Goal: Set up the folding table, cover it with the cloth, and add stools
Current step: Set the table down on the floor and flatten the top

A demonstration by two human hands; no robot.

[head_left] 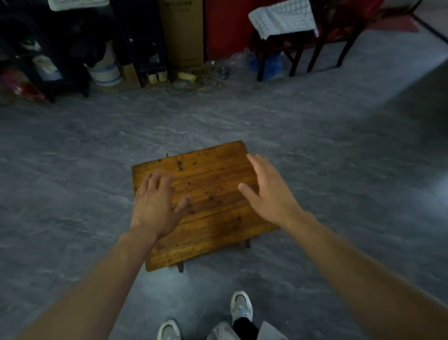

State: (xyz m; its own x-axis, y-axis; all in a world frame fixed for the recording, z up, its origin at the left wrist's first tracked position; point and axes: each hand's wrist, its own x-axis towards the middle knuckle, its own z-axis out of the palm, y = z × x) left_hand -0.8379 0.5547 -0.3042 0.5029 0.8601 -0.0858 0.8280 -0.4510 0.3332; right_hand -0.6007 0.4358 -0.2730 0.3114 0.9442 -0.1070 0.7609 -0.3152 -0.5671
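Observation:
A small wooden folding table (208, 225) stands on the grey floor in front of my feet, its plank top level and two legs showing under the near edge. My left hand (156, 202) is spread over the left part of the top, fingers straight. My right hand (267, 193) hovers over the right part, fingers straight and thumb out. Neither hand holds anything. A white checked cloth (284, 15) lies draped over the seat of a dark wooden chair (315, 45) at the back right.
Dark shelves (45, 63) crammed with clutter line the back left, beside a tall cardboard box (181, 24) and a white bucket (106, 71). Cords and small bottles (190, 78) lie on the floor by the wall. Open grey floor surrounds the table.

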